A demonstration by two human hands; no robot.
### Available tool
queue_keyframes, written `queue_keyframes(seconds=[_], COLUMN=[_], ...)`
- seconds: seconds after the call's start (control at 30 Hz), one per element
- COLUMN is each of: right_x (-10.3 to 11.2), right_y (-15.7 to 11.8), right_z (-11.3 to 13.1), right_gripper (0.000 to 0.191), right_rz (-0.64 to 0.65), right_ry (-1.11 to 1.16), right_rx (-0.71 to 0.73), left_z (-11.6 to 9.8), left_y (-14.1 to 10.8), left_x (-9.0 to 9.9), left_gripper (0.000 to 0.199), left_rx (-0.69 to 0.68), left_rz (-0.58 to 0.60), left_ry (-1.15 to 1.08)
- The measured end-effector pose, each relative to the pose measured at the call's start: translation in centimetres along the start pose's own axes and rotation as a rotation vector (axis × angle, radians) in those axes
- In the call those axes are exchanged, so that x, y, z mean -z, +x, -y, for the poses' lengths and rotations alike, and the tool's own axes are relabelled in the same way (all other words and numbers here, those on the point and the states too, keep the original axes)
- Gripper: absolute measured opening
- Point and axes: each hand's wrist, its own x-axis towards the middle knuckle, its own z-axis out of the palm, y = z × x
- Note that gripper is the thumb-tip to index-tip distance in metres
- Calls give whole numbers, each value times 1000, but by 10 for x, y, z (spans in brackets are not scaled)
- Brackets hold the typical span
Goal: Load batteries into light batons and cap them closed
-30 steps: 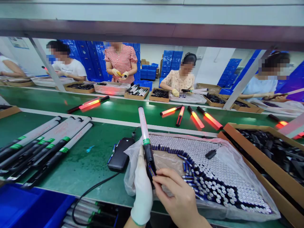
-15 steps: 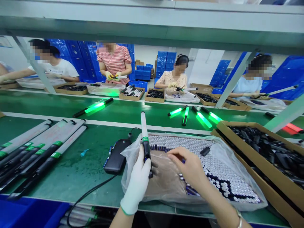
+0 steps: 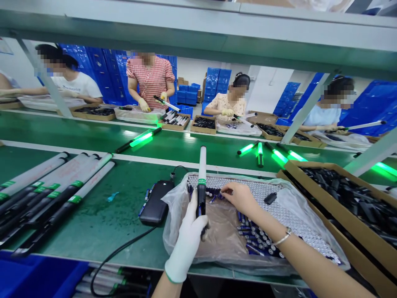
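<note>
My left hand (image 3: 189,236), in a white glove, is wrapped round the black handle of a light baton (image 3: 202,169), whose white tube points away from me. Blue shows in the handle's opening. My bare right hand (image 3: 240,196) is closed in a pinch at the batteries near the back of a plastic-lined tray (image 3: 217,244); whatever its fingertips hold is too small to make out. Upright batteries (image 3: 297,215) fill much of the tray, and blue ones lie loose below my right wrist. A small black cover (image 3: 271,198) rests on top of them.
Several batons (image 3: 58,186) lie at left beside a black case (image 3: 156,203) with a cable. Cardboard boxes of black parts (image 3: 350,198) stand at right. Lit batons (image 3: 141,138) lie on the green belt (image 3: 186,145). Several people work across it, below an overhead shelf (image 3: 198,37).
My right hand has moved up and left to the batteries at the tray's back, uncovering loose ones. The held baton has shifted right. Lit batons on the belt have moved right.
</note>
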Motion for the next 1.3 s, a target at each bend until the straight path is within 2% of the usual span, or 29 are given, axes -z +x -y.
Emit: queue_keyframes(seconds=[0.1, 0.17, 0.27, 0.37, 0.5, 0.57, 0.63, 0.73, 0.8, 0.9, 1.0, 1.07, 1.2, 1.3], right_x=[19, 31, 43, 45, 30, 17, 6, -1, 0, 2, -6, -13, -15, -3], right_y=[-14, -25, -40, -45, -43, -41, -41, -42, -40, -34, -27, -26, -31, -40], right_z=[5, 12, 24, 35, 49, 56, 61, 60, 52, 34, 23, 22, 30, 37], right_gripper=[14, 14, 14, 12, 9, 9, 16, 25, 20, 13, 18, 19, 10, 17], right_rz=[-59, -82, -46, 49, 171, 146, 64, -58, -98, -7, 194, 254, 239, 192], right_ry=[87, 247, 546, 694, 792, 747, 648, 558, 537, 340, 1, -110, -157, -73], right_rx=[-65, -74, -35, -10, -13, 24, 58, 61, 41, 47, 171, 230, 214, 131], left_z=[2, 4, 6, 7, 4, 3, 3, 6, 7, 3, -3, -5, -6, -5], left_y=[-1, -1, -1, 0, 1, 2, 4, 6, 6, 5, 5, 5, 3, 2], left_x=[1, 2, 3, 3, 0, 0, 0, 0, 0, -1, -1, -1, 1, 2], left_gripper=[82, 78, 75, 71, 61, 59, 58, 67, 77, 82, 80, 82, 102, 92], left_rx=[14, -14, -34, -49, -155, -213, -232, -141, -52, -3, 14, 30, 51, 35], left_rz=[116, 153, 171, 113, -40, -72, -86, -37, 50, 124, 112, 112, 109, 95], left_ry=[-47, -42, -21, 90, 274, 289, 269, 149, -5, -176, -173, -188, -297, -261])
